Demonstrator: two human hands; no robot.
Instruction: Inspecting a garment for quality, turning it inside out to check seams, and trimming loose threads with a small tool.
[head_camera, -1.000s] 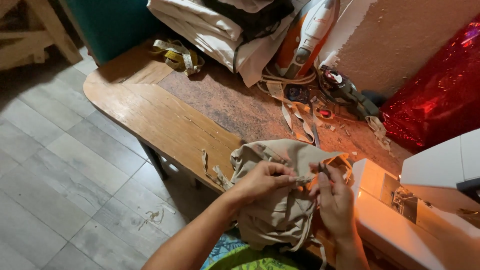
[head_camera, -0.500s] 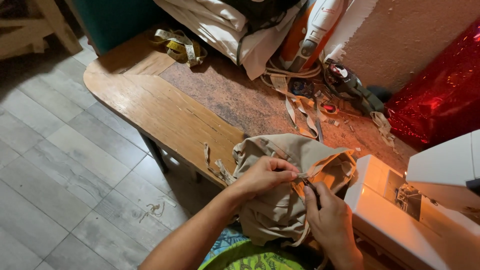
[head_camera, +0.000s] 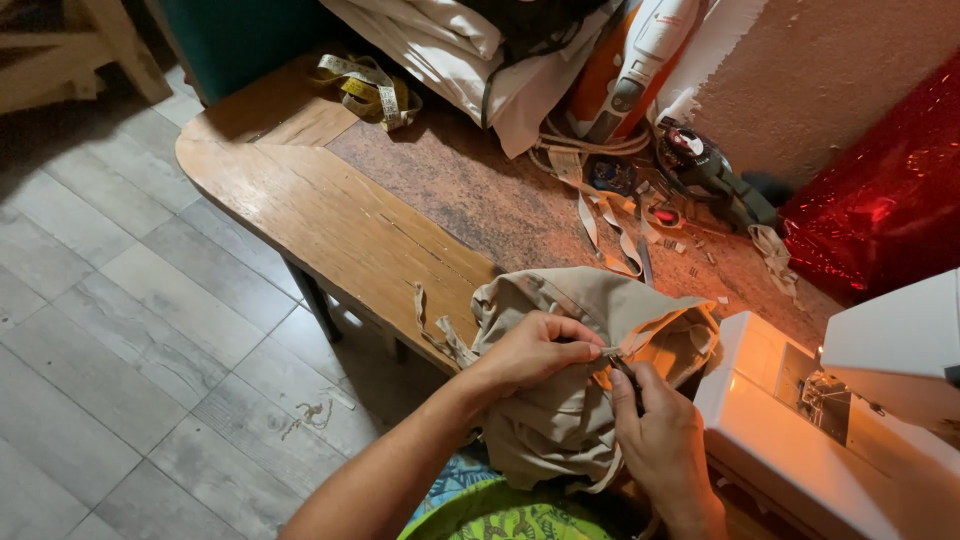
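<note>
A bunched beige garment lies over the front edge of a worn wooden table. My left hand pinches a fold of the fabric near its middle. Close beside it, my right hand grips a small dark tool whose tip meets the cloth just right of the left fingers. The kind of tool cannot be made out. An inner part of the garment glows orange in the lamp light.
A white sewing machine stands at the right. Fabric strips, a yellow tape measure, folded white cloth, an orange and white appliance and a shiny red sheet are further back. Grey floor tiles lie left.
My right hand has dropped lower and closer to me, now working at the cloth beside my left fingers. The view has shifted slightly; the garment stays on the table edge.
</note>
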